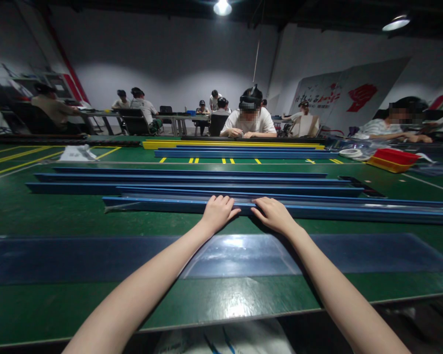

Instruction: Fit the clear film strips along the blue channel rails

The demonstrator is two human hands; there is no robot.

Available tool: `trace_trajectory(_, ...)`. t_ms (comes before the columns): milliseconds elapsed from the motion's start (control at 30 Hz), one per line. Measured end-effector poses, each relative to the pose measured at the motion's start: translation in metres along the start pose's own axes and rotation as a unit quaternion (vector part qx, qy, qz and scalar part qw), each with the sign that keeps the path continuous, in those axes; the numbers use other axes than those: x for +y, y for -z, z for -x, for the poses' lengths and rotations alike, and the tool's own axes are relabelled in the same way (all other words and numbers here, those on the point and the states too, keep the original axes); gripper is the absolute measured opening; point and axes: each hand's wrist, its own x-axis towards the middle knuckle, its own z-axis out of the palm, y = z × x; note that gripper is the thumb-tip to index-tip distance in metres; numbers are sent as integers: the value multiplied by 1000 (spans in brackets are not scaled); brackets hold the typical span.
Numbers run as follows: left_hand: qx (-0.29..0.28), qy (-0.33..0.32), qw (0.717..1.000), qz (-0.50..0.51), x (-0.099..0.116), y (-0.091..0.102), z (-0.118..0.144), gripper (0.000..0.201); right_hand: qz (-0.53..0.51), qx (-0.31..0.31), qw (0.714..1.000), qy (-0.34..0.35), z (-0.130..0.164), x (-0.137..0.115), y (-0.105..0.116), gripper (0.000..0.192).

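A long blue plastic channel strip (162,204) with raised edges lies crosswise on the green table in front of me. My left hand (217,212) grips it near the middle, fingers over the channel and thumb on the near edge. Just to the right, my right hand (275,215) is closed on the same strip in a similar way, the two thumbs a short gap apart. Fingertips of both hands are partly hidden inside the channel. Under my forearms a flat, clear plastic sheet (96,260) stretches across the table.
More blue channel strips (192,188) lie just beyond. Farther off are a yellow strip (221,144), white paper (77,153), a dark phone-like object (365,188) and a red and yellow tray (393,160). Across the table sits a co-worker (249,118); the near table edge (229,325) is close.
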Motion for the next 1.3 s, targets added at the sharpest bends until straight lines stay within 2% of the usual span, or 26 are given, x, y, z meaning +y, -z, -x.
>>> trace_trajectory(800, 5, -9, 1000, 22, -1, -2, 0, 31, 0, -17, 1000, -14, -1, 0, 1, 33)
trace_trajectory(1300, -9, 1, 1000, 24, 0, 1, 0, 32, 3, -5, 1000, -4, -1, 0, 1, 33)
